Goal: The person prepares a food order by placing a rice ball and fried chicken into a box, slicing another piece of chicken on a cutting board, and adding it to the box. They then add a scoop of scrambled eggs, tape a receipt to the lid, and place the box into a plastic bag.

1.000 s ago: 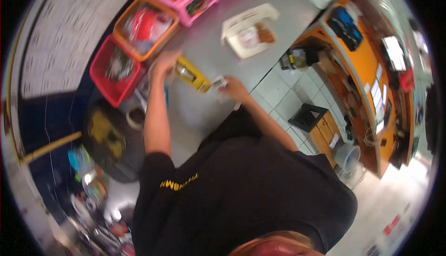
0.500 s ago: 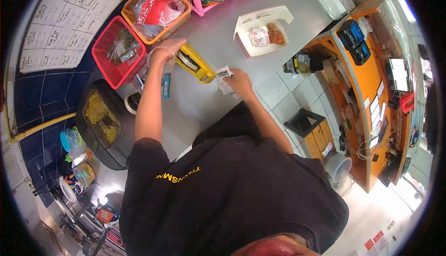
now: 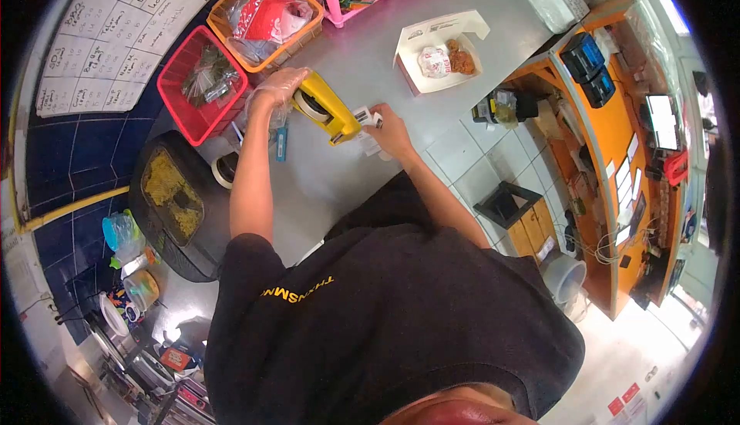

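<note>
My left hand (image 3: pixel 279 87), in a clear plastic glove, closes over the far end of a yellow tape dispenser (image 3: pixel 339 112) that holds a roll of tape. The dispenser lies aslant on the steel table, its near end pointing toward my right hand. My right hand (image 3: pixel 391 133) pinches a printed white paper slip (image 3: pixel 367 118) right at that near end. Beside my left wrist lies a small blue item (image 3: pixel 281 144). Beyond my right hand stands an open white food box (image 3: pixel 441 86), with a wrapped item (image 3: pixel 432 62) and fried chicken (image 3: pixel 460 61) inside.
A red basket (image 3: pixel 173 97) and an orange basket (image 3: pixel 304 43) stand at the left, both holding plastic packets. Near my left forearm are a tape roll (image 3: pixel 223 169) and a black container (image 3: pixel 142 217). A pink rack (image 3: pixel 335 1) stands at the back; an orange counter (image 3: pixel 609 132) rises at the right.
My right hand and the slip have come right up against the dispenser's near end. My left hand stays on the dispenser. The whole view has shifted slightly.
</note>
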### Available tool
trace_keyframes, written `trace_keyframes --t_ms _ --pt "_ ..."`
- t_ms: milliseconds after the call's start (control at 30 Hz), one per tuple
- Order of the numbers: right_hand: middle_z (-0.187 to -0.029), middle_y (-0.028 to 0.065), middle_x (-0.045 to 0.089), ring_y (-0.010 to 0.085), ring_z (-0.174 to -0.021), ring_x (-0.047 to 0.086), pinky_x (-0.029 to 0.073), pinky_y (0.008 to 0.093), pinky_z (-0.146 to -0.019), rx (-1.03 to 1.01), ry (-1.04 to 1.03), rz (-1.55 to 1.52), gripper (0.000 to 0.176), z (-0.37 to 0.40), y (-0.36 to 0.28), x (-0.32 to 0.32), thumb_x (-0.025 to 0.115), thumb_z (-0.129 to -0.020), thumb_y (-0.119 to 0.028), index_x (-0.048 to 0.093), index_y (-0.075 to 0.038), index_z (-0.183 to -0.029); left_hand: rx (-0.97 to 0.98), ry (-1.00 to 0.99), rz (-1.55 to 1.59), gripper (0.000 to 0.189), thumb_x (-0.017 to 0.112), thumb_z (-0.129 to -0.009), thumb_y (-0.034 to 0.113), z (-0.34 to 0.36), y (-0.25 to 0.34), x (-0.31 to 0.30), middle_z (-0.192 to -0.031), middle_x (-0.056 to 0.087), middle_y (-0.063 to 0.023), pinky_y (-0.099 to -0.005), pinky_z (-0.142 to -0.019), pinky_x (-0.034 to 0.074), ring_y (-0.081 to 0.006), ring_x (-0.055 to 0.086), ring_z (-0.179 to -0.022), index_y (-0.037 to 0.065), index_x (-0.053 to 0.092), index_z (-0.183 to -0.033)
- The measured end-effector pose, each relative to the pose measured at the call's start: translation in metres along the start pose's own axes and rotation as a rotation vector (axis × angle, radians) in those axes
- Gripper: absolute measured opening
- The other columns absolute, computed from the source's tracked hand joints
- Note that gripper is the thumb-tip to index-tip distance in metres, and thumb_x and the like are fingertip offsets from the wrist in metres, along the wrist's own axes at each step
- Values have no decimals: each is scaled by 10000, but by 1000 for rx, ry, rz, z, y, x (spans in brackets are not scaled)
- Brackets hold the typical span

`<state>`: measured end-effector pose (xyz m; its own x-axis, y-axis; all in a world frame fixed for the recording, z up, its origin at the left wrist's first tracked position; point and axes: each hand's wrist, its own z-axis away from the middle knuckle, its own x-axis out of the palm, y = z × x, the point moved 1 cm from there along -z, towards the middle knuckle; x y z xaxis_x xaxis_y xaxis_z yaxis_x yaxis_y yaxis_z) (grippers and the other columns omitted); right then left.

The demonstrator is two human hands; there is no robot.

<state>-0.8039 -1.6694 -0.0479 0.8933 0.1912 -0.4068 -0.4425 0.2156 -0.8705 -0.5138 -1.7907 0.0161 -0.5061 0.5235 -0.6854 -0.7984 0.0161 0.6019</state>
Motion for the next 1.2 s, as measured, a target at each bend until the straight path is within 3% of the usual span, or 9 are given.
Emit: trace_keyframes --t_ms 267,400,467,567,600,667,767,867,1200 --pt "-1011 84 713 201 -890 681 539 357 -758 236 -369 -277 442 8 10 -19 706 -839 -111 625 0 -1259 -52 18 107 601 407 -987 508 13 10 -3 -1227 643 -228 -418 -982 443 -354 614 -1111 -14 615 -1199" --pt "-1077 62 696 194 -902 661 539 343 -727 158 -415 -544 421 5 13 -23 651 -878 -97 614 -13 -1288 -107 26 234 608 450 -981 520 10 2 0 -1177 667 -182 -394 -932 481 -297 637 -1048 -13 621 -1219" --pt "-1112 54 687 202 -921 651 536 340 -770 417 -519 -492 418 10 -4 -37 621 -891 -82 598 -12 -1303 -74 39 204 609 459 -981 524 5 -10 3 -1169 669 -172 -391 -918 490 -289 639 -1034 -8 622 -1228" --pt "-1115 43 679 184 -1012 636 524 324 -858 421 -632 -429 426 3 -1 -40 640 -894 -70 597 -47 -1318 -122 24 262 609 470 -979 528 14 7 0 -1166 669 -167 -387 -905 499 -285 640 -1024 0 621 -1242" --pt "-1115 43 679 184 -1012 636 524 324 -858 421 -632 -428 426 -2 8 -35 640 -894 -70 597 -47 -1318 -207 -1 352 608 473 -979 529 17 13 -2 -1172 667 -171 -385 -905 499 -289 638 -1027 3 619 -1247" --pt "-1149 67 684 211 -1059 642 510 342 -922 72 -552 -273 453 -12 31 -19 650 -890 -79 583 -48 -1337 -130 21 257 604 476 -978 527 12 0 -1 -1179 664 -168 -386 -901 501 -282 638 -1030 6 621 -1248" --pt "-1189 116 695 236 -1098 650 509 359 -939 -53 -420 -6 447 -11 26 -15 665 -881 -86 597 -26 -1318 -74 18 184 601 482 -978 527 9 -3 -1 -1184 661 -160 -383 -888 504 -268 636 -1032 12 622 -1253" --pt "-1104 200 716 350 -1047 684 516 410 -942 -49 -349 63 359 -9 19 -15 722 -812 -119 682 -31 -1158 -119 12 225 597 490 -978 529 10 -4 -1 -1179 661 -149 -376 -875 505 -249 635 -1026 16 627 -1250" --pt "-1050 186 717 411 -1021 669 536 487 -885 -49 -285 475 327 -2 6 -21 733 -789 -163 705 -87 -1106 -130 20 352 552 501 -979 510 24 13 -3 -1071 688 -120 -371 -860 500 -216 636 -973 18 654 -1178"
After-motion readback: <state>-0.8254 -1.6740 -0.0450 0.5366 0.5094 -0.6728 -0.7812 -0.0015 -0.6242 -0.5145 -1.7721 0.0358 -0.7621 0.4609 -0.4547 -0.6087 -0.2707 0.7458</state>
